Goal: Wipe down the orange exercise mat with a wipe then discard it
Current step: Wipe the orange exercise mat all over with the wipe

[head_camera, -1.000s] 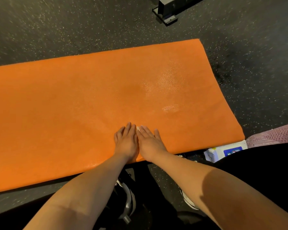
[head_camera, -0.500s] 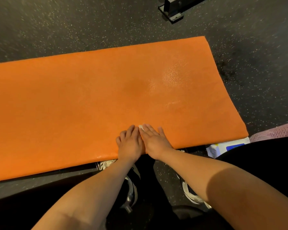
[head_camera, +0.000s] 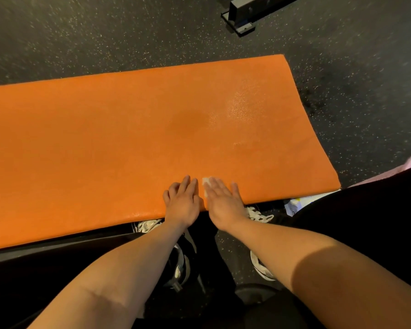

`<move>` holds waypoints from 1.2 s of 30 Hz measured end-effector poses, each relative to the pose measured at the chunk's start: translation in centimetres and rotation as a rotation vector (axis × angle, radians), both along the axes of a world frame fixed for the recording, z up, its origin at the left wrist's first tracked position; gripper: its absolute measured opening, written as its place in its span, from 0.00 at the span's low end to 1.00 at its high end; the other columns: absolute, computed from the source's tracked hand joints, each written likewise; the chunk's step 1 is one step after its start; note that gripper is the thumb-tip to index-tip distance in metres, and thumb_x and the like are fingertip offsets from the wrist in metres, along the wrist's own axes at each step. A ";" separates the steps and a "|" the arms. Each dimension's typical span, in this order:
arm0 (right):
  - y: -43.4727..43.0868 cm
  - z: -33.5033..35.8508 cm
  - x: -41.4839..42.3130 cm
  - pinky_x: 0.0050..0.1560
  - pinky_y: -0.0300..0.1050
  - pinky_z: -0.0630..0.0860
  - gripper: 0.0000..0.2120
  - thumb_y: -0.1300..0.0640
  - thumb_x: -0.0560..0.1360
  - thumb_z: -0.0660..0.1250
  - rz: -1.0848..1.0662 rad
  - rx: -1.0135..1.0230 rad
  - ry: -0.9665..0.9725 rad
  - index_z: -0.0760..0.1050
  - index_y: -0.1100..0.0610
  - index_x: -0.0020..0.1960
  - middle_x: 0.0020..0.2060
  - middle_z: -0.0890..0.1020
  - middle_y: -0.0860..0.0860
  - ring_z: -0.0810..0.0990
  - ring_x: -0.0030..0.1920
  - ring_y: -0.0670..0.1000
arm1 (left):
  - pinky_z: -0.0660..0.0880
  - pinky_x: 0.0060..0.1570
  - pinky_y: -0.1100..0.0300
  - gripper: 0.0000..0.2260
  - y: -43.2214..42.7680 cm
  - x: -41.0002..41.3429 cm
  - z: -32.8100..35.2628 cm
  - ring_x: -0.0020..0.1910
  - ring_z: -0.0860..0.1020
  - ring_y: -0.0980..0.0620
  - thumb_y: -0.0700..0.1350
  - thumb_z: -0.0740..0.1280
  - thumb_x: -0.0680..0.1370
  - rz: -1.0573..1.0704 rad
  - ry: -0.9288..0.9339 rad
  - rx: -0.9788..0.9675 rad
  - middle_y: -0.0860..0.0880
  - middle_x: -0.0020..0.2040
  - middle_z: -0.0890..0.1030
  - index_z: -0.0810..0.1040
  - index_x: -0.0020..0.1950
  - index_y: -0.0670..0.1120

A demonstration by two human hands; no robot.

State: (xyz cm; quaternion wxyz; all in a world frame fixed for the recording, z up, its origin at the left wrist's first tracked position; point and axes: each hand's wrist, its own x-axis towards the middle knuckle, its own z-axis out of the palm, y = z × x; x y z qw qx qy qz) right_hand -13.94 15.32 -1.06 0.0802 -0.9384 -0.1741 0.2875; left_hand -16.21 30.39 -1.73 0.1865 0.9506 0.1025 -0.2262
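Apparently wipe under right hand

Both arms reach forward and down, the bare left forearm and right forearm angling inward toward each other. The left hand lies palm down, fingers straight and close together, flat on the mat at its near edge. The right hand lies just beside it, also palm down with straight fingers, pressing a white wipe that peeks out by the forefinger.
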 end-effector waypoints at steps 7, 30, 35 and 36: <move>0.3 0.0 3.3 0.79 0.61 0.35 0.29 0.57 0.85 0.46 -0.159 -0.072 0.092 0.40 0.53 0.83 0.82 0.40 0.49 0.36 0.81 0.50 | 0.53 0.70 0.46 0.21 -0.4 0.6 -0.1 0.74 0.56 0.43 0.53 0.50 0.86 0.042 -0.019 0.041 0.53 0.81 0.56 0.60 0.79 0.56; 4.7 -3.2 10.3 0.80 0.56 0.40 0.29 0.56 0.84 0.51 -0.265 0.042 0.027 0.46 0.57 0.83 0.82 0.44 0.56 0.39 0.81 0.56 | 0.56 0.66 0.42 0.21 1.7 8.4 -2.8 0.73 0.56 0.42 0.54 0.46 0.86 0.062 0.060 0.085 0.53 0.82 0.51 0.55 0.80 0.58; 4.8 -5.4 12.4 0.79 0.52 0.36 0.29 0.59 0.84 0.52 0.092 0.169 -0.035 0.47 0.54 0.83 0.83 0.47 0.48 0.38 0.81 0.48 | 0.52 0.70 0.39 0.22 2.7 10.1 -4.0 0.76 0.53 0.44 0.55 0.48 0.85 0.119 0.022 0.046 0.53 0.83 0.50 0.56 0.80 0.59; 4.2 -5.8 13.3 0.79 0.52 0.36 0.31 0.60 0.83 0.52 0.084 0.145 -0.046 0.46 0.54 0.83 0.83 0.47 0.48 0.39 0.81 0.48 | 0.52 0.70 0.39 0.22 2.9 10.4 -4.2 0.76 0.53 0.43 0.54 0.48 0.85 0.119 0.023 0.051 0.53 0.83 0.49 0.56 0.80 0.59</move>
